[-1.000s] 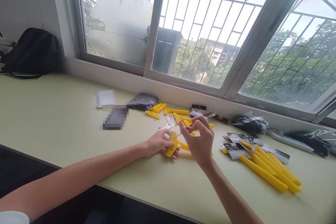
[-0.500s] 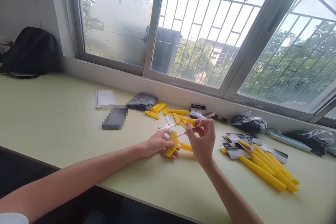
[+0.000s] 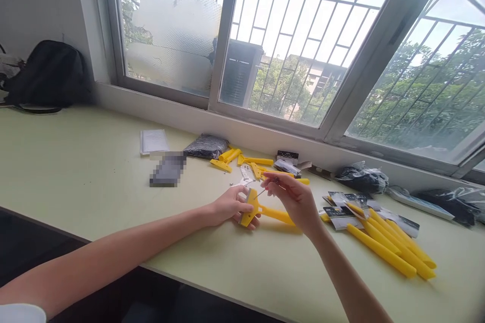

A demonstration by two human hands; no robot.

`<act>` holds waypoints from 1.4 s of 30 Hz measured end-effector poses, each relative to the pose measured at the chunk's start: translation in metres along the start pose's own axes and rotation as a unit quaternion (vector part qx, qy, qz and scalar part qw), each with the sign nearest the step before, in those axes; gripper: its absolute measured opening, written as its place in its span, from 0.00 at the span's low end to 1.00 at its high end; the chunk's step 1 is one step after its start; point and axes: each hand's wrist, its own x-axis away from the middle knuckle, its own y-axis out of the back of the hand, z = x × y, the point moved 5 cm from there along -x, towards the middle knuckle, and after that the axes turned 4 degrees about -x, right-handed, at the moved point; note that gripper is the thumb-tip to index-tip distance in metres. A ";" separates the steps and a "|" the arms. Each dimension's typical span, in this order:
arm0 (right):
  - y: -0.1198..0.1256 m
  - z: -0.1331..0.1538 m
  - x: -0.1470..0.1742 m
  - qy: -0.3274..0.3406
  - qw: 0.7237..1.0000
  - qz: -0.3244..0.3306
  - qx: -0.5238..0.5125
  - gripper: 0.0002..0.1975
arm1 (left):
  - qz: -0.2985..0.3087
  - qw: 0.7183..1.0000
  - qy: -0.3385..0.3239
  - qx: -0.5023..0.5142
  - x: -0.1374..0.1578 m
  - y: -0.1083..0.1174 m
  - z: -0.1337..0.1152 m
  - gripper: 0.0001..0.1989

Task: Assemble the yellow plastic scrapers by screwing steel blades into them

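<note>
My left hand is closed round the head of a yellow scraper, thumb on top and fingers underneath. The scraper's handle points right, running partly behind my right wrist. In my right hand a small screwdriver is pinched; its thin shaft slants down to the upper part of the scraper head. The driver's grip is mostly hidden by my fingers. Beyond the hands lie metal blades, tiny screws and more yellow scraper parts.
Yellow scrapers with black cards lie in a pile at the right. Toward the window are a dark plastic-wrapped package, a white packet and a blurred-out dark object. A black backpack rests at far left.
My right hand has turned, its fingers now reaching further left over the screwdriver, and the wrist sits slightly lower. The left hand still holds the scraper in the same place.
</note>
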 end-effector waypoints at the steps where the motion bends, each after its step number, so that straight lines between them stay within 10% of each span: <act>1: 0.001 0.000 0.000 0.000 1.000 0.010 -0.001 0.13 | -0.001 1.000 0.001 -0.001 0.000 0.000 -0.001 0.29; 14: -0.005 0.014 0.006 0.045 0.992 -0.064 0.101 0.02 | -0.001 1.000 -0.002 -0.002 -0.002 0.003 0.004 0.31; 42: -0.015 0.017 0.006 0.161 0.968 -0.118 0.154 0.26 | -0.020 1.000 0.004 -0.011 0.003 -0.004 -0.007 0.27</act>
